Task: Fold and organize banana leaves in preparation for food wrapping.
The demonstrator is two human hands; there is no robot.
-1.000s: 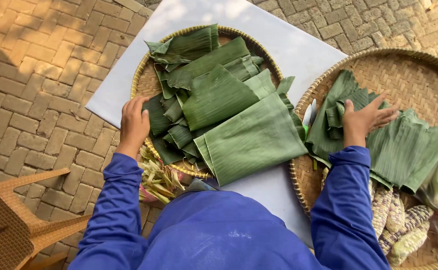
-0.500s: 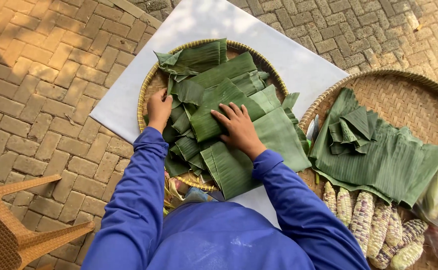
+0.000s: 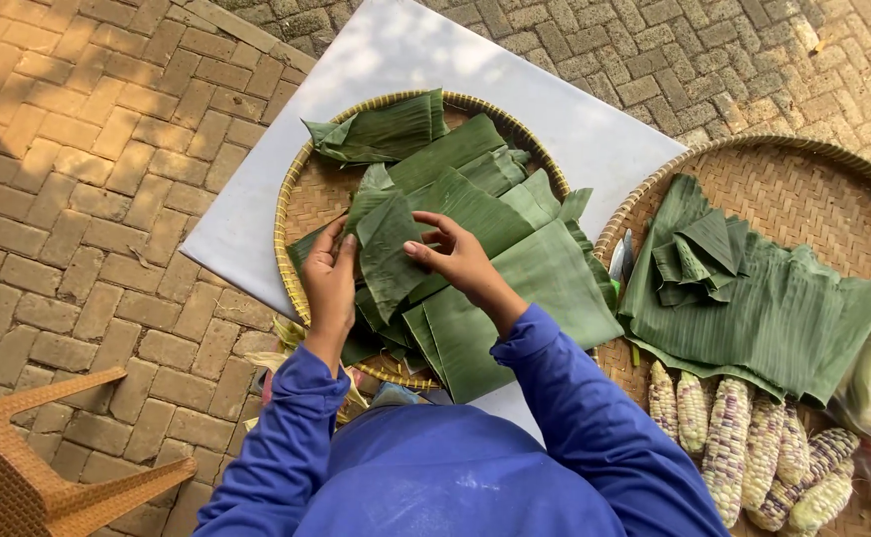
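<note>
A round woven tray (image 3: 301, 199) lies on a white sheet (image 3: 405, 55) and carries several green banana leaf pieces. My left hand (image 3: 331, 278) and my right hand (image 3: 455, 254) both grip one small leaf piece (image 3: 387, 249), lifted slightly over the pile. A large flat leaf (image 3: 525, 298) lies to the right of my right hand on the same tray. Blue sleeves cover both my arms.
A larger woven tray (image 3: 803, 179) at right holds more folded leaves (image 3: 744, 298), several pale and purple corn cobs (image 3: 734, 447) and a knife (image 3: 622, 261) at its left rim. A wicker stool (image 3: 27, 467) stands lower left on brick paving.
My right hand came from the right tray over to the left tray. Both hands have taken hold of a small leaf piece and lifted it.
</note>
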